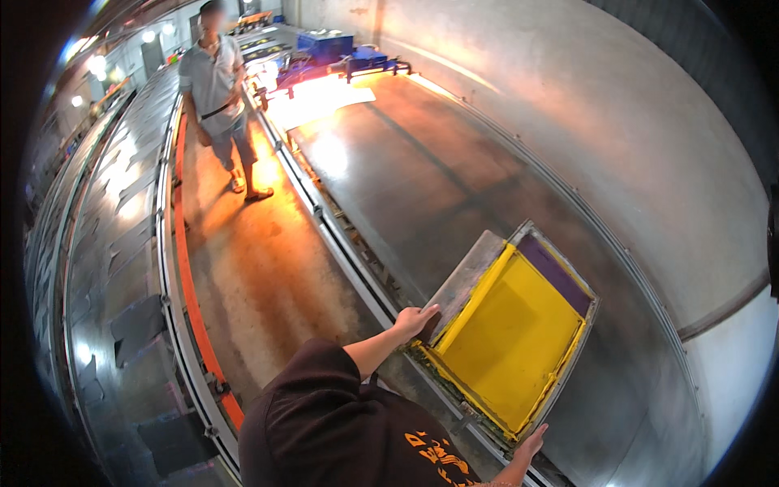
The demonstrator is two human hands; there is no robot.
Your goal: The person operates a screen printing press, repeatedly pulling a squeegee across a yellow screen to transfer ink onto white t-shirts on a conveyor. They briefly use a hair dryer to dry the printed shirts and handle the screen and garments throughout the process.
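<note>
A screen printing frame (513, 341) is tilted over the near part of the long grey table, its inside mostly bright yellow with a purple band along the far right end. My left hand (416, 321) grips its left side by a grey board-like flap (471, 280), thumb and fingers at the edge. At the lower right corner, my right hand (531, 444) holds the frame's near edge, with part of the fingers hidden behind it. Thick yellow ink lines the inner rim.
The long printing table (422, 178) has metal rails (324, 219) along its side. A person (215, 89) stands in the aisle ahead, beside a glowing heater (324, 97) and blue machine (324, 42). Another table with dark fabric pieces (136, 325) runs left, edged by an orange strip (191, 300).
</note>
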